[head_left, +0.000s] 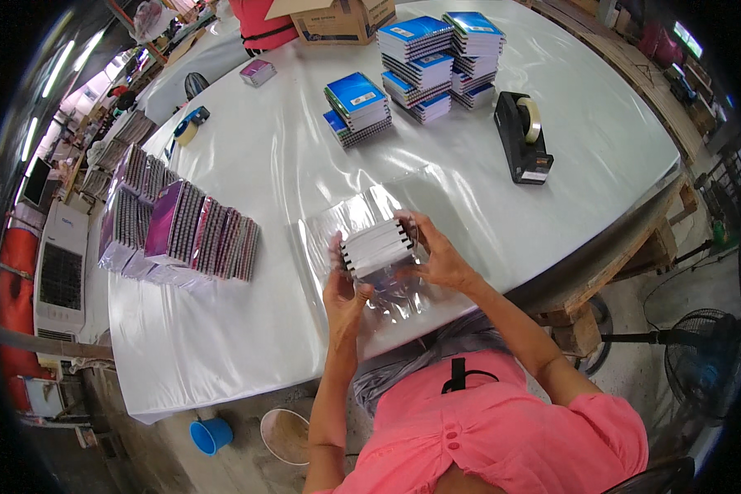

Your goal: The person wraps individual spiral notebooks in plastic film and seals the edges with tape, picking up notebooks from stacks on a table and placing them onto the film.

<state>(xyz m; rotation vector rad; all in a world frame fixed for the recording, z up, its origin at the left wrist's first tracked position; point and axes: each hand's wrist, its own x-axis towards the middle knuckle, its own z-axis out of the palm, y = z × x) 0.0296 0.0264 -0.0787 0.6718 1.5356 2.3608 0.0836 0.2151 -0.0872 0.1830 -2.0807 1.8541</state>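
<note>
Between my two hands is a stack of spiral notebooks (377, 249), its white page edges facing up and dark binding showing at both ends. My left hand (345, 284) grips its left end, the thumb along the near side. At the right end, my right hand (436, 251) is closed round it with fingers at the far corner. Under and around the stack lies a clear plastic sheet (321, 235), crinkled and shiny, on the white-covered table (247, 337). Both hands are just above the table's near edge.
Purple notebook stacks (181, 222) stand at left, blue notebook stacks (420, 62) at the back. A black tape dispenser (520, 140) sits to the right, a hand-held tape gun (189, 128) at far left. Behind are a cardboard box (337, 20) and a small purple bundle (258, 72).
</note>
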